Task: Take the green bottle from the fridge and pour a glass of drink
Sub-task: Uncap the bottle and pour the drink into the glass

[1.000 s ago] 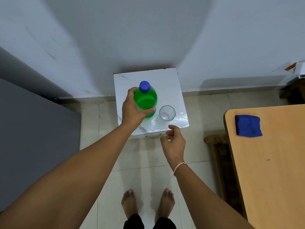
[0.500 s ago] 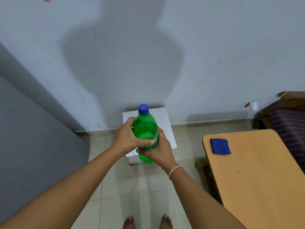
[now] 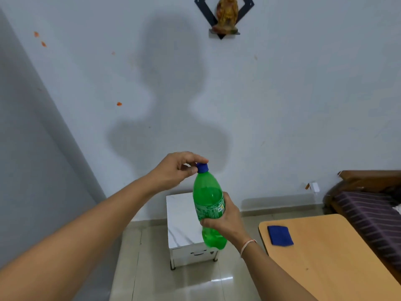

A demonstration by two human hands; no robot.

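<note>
The green bottle is held up in the air, nearly upright, in front of the small white table. My right hand grips the bottle around its label. My left hand pinches the blue cap with thumb and fingers. The glass is hidden behind the bottle and my right hand.
A wooden table stands at the right with a blue cloth on it. A bed with a striped cover lies at the far right. A grey fridge side fills the left. Tiled floor lies below.
The bottle rose off the white table. My left hand slid from the bottle's body up to the cap, while my right hand came to grip the body. The view tilted upward.
</note>
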